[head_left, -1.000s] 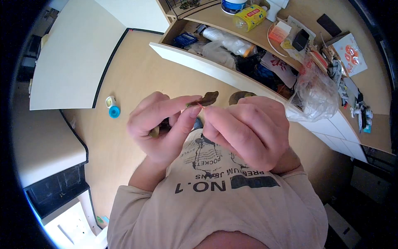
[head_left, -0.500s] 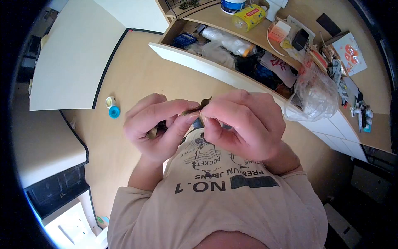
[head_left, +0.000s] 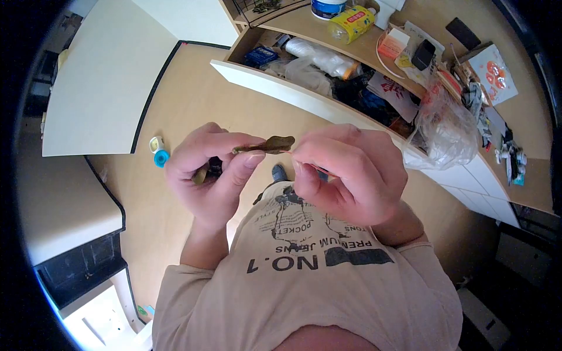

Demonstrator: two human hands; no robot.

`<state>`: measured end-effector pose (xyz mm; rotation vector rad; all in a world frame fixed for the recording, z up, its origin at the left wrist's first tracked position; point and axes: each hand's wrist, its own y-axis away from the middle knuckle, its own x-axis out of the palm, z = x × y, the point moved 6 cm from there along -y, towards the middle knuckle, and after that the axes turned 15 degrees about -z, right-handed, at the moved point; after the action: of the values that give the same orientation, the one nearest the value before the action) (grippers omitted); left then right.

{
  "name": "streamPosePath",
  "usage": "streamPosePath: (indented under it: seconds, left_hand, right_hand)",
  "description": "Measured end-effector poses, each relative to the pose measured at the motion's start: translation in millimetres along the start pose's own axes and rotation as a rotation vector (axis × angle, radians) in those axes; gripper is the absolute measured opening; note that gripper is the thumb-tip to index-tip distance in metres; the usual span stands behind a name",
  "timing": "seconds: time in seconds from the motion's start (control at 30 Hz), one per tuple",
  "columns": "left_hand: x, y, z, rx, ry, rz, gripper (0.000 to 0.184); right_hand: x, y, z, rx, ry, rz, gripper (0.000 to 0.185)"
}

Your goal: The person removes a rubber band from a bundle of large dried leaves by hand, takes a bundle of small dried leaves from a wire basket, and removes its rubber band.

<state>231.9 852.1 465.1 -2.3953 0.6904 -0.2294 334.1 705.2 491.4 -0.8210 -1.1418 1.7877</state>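
My left hand (head_left: 205, 169) pinches a brownish-green, leaf-like piece (head_left: 275, 144) between thumb and forefinger. Under its curled fingers a second greenish piece (head_left: 201, 174) shows beside something dark. To the right, my right hand (head_left: 351, 169) is closed, with thumb and forefinger pinched on a thin reddish strand (head_left: 323, 170). The fingertips of both hands are a short distance apart, with the leaf-like piece's end close to the right fingertips. What lies deeper in either palm is hidden.
An open drawer (head_left: 263, 79) holds plastic bags and packets. On the counter above stand a yellow bottle (head_left: 353, 24) and a white-and-blue tub (head_left: 328, 8). A clear plastic bag (head_left: 448, 137) hangs over the edge. A blue ring-shaped object (head_left: 161, 158) lies on the floor.
My hands have moved apart after meeting at the fingertips, the left one shifting left. More of the leaf-like piece shows, and a dark piece seen behind my right hand earlier is out of sight.
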Motion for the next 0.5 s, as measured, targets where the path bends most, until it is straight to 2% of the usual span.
streamPosePath:
  seconds: [0.1,0.27,0.5]
  left_hand:
    - [0.8,2.3,4.0,-0.066,0.137,-0.016,0.018]
    - [3.6,6.3,2.4,-0.123,0.128,-0.030,0.017]
    - [3.2,6.1,1.8,-0.079,0.118,0.001,0.017]
  right_hand:
    - [-0.9,3.5,0.3,0.079,0.104,0.055,0.024]
    - [-0.4,2.0,4.9,-0.006,0.219,-0.012,0.021]
    - [6.0,5.6,-0.1,0.088,0.137,0.060,0.022]
